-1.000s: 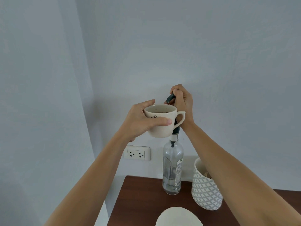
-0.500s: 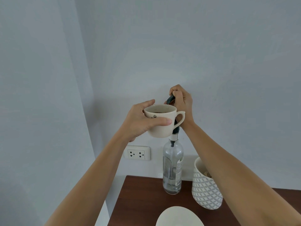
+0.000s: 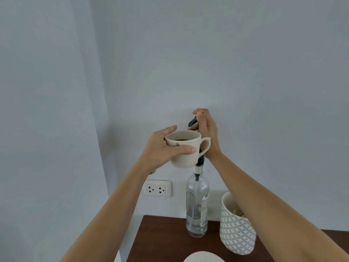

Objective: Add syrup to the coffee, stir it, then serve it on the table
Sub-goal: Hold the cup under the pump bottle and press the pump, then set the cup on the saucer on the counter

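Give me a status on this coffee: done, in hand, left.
Done: the cup holds dark coffee and is lifted under the pump spout.
In hand: the left hand holds the cup at the spout while the right hand rests on the pump of the syrup bottle. No syrup stream is discernible.
Left: stirring, then setting the cup on the table.
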A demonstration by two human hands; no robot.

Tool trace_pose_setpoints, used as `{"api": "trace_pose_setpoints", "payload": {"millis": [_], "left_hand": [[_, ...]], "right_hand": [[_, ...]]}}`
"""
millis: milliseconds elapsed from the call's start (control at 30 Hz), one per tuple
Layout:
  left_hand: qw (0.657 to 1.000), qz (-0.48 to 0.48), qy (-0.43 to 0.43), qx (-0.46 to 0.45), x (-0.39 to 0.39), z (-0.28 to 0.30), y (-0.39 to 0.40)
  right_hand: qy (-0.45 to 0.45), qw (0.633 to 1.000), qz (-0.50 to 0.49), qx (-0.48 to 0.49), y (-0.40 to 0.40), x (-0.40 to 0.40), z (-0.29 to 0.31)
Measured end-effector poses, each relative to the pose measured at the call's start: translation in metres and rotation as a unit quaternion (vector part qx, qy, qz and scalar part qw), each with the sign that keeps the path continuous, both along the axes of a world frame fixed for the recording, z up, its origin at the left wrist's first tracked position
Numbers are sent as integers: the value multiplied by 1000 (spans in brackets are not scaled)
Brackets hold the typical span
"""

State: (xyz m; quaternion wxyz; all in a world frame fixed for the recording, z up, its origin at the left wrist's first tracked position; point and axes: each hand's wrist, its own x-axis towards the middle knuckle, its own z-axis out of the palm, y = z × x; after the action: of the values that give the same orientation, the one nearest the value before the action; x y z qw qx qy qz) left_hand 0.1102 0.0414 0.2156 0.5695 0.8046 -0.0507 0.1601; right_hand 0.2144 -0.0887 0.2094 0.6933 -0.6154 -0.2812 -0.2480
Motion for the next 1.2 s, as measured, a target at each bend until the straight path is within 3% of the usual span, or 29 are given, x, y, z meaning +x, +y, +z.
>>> {"api": "trace_pose_setpoints", "payload": {"millis": [233,467,700,1200], "left_hand": [[1000,9,-15,11,-9,14,-9],[999,32,3,16,-20,7,-11],[999,38,6,29,-36,-14,-8],[998,2,21,53,-70,-137,-37]], "right_hand": [[21,992,12,-126,-27,-7,10],[70,995,-20,-72,-53,-42,2],[136,984,19,-117,-60,-83,-34],[266,950,77,-147,-93,-143,-145]]}}
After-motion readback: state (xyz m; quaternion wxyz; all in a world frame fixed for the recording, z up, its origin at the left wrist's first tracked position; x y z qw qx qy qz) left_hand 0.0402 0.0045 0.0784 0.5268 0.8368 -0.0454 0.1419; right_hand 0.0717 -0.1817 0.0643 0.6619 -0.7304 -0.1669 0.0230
